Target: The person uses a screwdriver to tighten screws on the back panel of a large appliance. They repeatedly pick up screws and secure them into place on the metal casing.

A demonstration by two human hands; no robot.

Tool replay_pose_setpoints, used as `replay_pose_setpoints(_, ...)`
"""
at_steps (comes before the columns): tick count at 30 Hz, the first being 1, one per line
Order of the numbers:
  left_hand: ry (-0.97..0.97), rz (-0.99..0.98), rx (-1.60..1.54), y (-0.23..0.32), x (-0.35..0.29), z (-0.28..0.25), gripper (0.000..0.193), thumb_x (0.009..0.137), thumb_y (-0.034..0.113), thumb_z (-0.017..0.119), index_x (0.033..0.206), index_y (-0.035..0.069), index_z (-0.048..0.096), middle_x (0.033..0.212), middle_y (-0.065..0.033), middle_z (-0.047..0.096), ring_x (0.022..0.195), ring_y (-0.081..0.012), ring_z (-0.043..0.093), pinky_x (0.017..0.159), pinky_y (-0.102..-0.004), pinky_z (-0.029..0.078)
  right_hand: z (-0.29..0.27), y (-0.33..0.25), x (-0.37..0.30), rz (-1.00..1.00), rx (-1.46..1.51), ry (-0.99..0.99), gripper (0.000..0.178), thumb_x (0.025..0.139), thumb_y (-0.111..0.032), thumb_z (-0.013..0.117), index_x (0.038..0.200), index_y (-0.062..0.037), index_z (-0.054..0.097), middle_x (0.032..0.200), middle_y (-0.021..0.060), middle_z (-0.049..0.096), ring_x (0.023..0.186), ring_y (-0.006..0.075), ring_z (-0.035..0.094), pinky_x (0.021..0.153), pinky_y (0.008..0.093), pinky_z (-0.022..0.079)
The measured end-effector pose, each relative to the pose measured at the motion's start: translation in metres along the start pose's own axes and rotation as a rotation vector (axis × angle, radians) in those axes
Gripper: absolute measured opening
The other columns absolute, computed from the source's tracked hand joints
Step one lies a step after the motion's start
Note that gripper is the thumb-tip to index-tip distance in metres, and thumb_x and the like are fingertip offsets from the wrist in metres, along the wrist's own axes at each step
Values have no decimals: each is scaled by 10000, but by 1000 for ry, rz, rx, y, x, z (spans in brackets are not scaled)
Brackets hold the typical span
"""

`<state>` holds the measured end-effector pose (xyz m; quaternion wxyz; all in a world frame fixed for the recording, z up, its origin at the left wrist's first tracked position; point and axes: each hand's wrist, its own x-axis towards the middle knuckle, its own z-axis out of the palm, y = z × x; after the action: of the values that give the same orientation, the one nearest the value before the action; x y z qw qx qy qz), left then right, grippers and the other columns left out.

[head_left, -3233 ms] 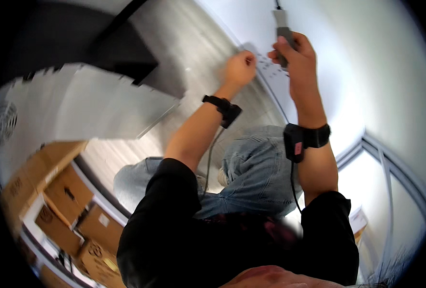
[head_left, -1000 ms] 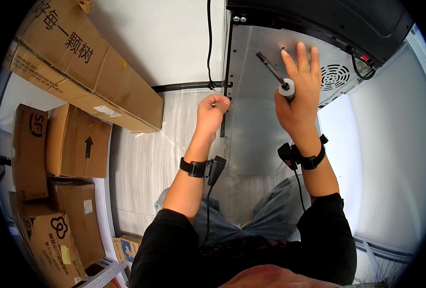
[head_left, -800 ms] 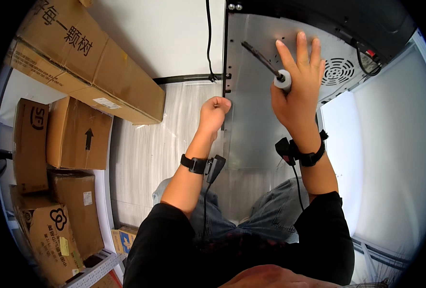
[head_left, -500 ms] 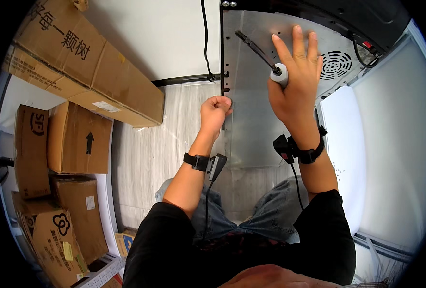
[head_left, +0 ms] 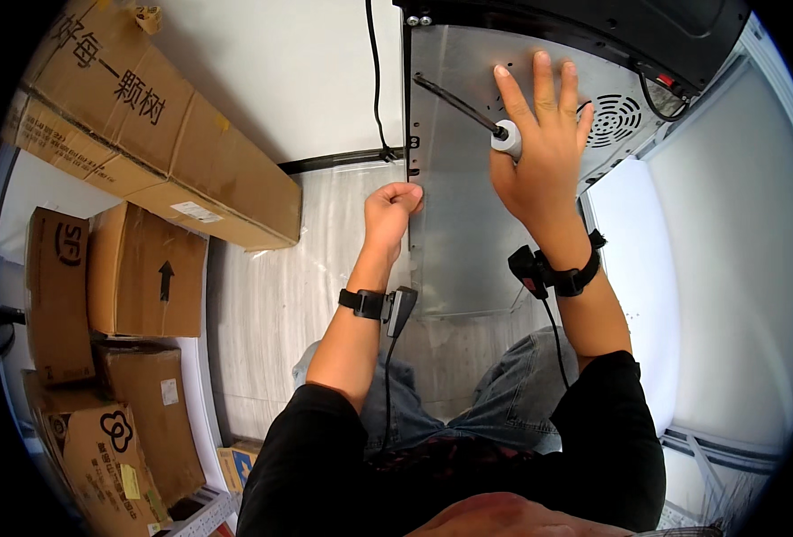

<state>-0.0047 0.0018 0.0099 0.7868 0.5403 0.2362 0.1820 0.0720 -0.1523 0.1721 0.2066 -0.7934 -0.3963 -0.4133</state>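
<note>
Spreading four fingers over a dull metal panel (head_left: 468, 242), a person's right hand (head_left: 547, 166) holds a dark-shafted screwdriver (head_left: 461, 105) between thumb and palm, its tip near the panel's left edge. The left hand (head_left: 389, 215), fingers curled closed, sits at that edge above pale wood-look flooring (head_left: 262, 313). Cardboard boxes (head_left: 146, 282) crowd the left side; a black cord (head_left: 374, 72) hangs by a white wall (head_left: 280, 80). Most of the screwdriver's handle is hidden, and whether the left fingertips pinch anything cannot be told. A black housing (head_left: 638, 40) runs out of view at the top.
</note>
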Motion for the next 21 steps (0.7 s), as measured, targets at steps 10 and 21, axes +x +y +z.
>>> replay_pose_setpoints(10,15,330,-86,73,-20,3,53,888,43,574,899,-3,599,884,-91,656,831,-164,628,784,-294,511,2,1,-1,-6,4,45,620,678,-82,564,1282,-220,544,1471,90,336,1380,358,227,987,694,169)
replay_pose_setpoints(21,45,659,155,141,-27,35,142,795,17,701,914,-15,632,816,-55,654,738,-97,594,697,-220,490,3,2,-1,-8,44,76,615,672,-64,565,1269,-210,557,1459,89,358,1376,350,241,1003,670,169)
